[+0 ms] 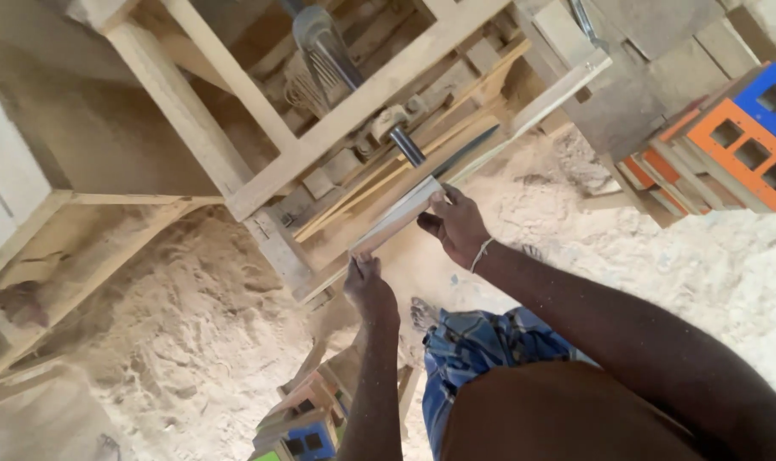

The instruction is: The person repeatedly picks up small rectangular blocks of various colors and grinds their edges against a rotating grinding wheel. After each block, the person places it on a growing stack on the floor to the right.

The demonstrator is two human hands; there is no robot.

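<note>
Both hands clamp one pale wooden strip [482, 145]: the left hand [369, 286] grips its near end, the right hand [458, 224] just beyond, below the wooden frame [319, 141].

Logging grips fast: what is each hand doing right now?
Left hand: closed on the near end of the wooden strip.
Right hand: closed around the same strip, further along.

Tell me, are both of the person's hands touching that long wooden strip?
Touching. In the head view the left hand grips the near end of the wooden strip, and the right hand has fingers wrapped on it further along, with no gap showing.
</note>
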